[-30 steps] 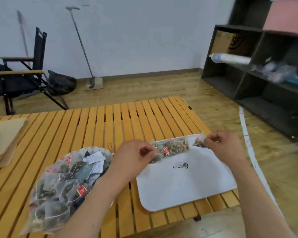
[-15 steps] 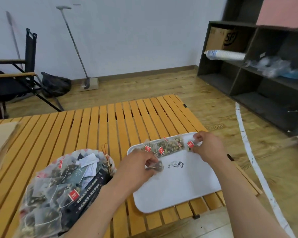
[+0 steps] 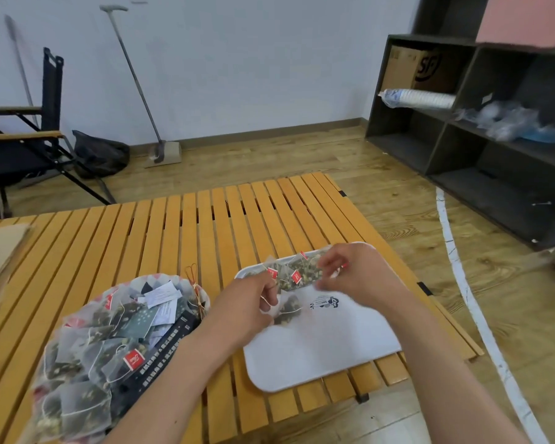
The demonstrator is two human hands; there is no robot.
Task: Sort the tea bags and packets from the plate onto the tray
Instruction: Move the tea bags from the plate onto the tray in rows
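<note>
On the slatted orange wooden table [image 3: 161, 238], the left hand [image 3: 244, 309] pinches a translucent mesh tea bag [image 3: 287, 310] over the flat white plastic tray [image 3: 327, 347]. The right hand [image 3: 359, 277], blurred, pinches at red-tagged tea bags [image 3: 297, 274] along the tray's far edge. The patterned round plate [image 3: 202, 291] heaped with bags sits left.

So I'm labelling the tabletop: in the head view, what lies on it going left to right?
Brown paper → plate heaped with tea bags and packets → left hand → white tray.
</note>
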